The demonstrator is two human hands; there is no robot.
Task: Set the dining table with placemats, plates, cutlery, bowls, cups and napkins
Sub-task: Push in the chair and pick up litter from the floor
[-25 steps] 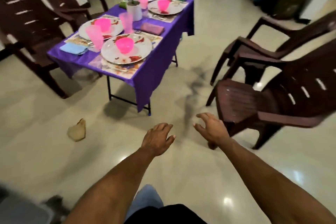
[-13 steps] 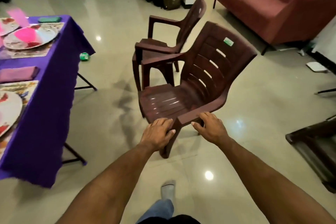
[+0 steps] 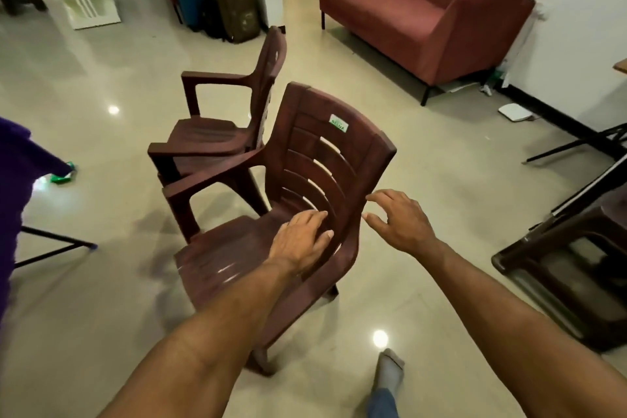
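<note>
Left arm (image 3: 217,326) covers the chair's (image 3: 315,159) near armrest; tablecloth (image 3: 17,180) and dark stool (image 3: 570,268) run off the edges; the green scrap (image 3: 62,176) is too blurred to name.

Single head view, looking forward-down, close above brown chair (image 3: 305,187).

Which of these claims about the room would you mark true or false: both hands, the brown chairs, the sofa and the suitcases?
1. The left hand lies on the near chair. True.
2. The right hand grips a cup. False: it holds nothing, fingers spread beside the chair's back.
3. The sofa is blue. False: it is red.
4. A second chair stands just beyond the near one. True.
5. Suitcases stand by the far wall. True.
</note>
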